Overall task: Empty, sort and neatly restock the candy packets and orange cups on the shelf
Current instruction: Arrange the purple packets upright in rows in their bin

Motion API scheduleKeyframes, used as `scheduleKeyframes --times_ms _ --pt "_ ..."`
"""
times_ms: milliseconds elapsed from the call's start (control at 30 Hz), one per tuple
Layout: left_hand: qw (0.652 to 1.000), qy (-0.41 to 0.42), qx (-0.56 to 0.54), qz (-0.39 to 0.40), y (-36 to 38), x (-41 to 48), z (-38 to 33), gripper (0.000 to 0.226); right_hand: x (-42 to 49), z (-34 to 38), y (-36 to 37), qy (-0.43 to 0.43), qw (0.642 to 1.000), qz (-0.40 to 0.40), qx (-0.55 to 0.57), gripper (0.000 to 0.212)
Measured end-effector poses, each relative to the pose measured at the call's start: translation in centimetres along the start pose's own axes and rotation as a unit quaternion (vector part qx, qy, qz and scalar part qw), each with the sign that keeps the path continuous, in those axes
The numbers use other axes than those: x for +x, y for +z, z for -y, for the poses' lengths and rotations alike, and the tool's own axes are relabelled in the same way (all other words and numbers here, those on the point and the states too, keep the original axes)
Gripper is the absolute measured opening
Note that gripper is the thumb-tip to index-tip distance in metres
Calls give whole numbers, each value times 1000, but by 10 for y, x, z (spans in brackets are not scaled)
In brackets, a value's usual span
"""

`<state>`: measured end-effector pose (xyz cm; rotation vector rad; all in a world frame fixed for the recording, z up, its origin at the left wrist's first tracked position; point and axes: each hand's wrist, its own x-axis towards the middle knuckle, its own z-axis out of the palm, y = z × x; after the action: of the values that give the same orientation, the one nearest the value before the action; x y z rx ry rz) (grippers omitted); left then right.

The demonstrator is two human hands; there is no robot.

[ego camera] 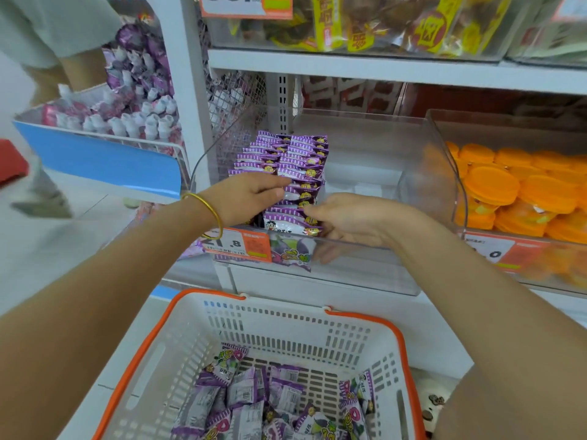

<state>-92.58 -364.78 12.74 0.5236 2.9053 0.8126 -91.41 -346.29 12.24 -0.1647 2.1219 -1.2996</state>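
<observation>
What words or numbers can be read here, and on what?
"21.8": left tag, orange, on the packet bin.
"0": right tag, orange, on the cup bin; the rest is blurred.
Top tag: cut off, unreadable.
Print on the packets and yellow bags: too blurred to read.

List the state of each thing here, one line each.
Bin, part filled.
Shelf packets, upright in two rows.
Basket, holding jumbled loose packets.
Cups, heaped.
Left hand, pinching a shelf packet.
Right hand, against the front shelf packets, grip unclear.
</observation>
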Motion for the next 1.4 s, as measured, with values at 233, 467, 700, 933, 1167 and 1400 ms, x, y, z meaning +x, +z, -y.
scheduleKeyframes --times_ms 233,467,700,933,1167,1400 --pt "996 14 86 31 1 -10 0 46 3 2 -1 18 1000 16 -13 28" --pt "975 -2 221 18 9 -17 5 53 9 11 9 -7 995 -20 -102 38" --pt "964 54 234 -116 16 -37 -4 69 -58 10 3 -173 940 -216 -199 33" --pt "970 149 104 -163 118 -136 -5 39 -94 -85 44 -81 982 -67 -155 18" --pt "986 -38 101 131 209 -163 37 44 6 -270 103 170 931 -17 -321 39" --pt "979 -100 67 163 226 -159 53 41 38 -356 123 137 738 17 -660 90"
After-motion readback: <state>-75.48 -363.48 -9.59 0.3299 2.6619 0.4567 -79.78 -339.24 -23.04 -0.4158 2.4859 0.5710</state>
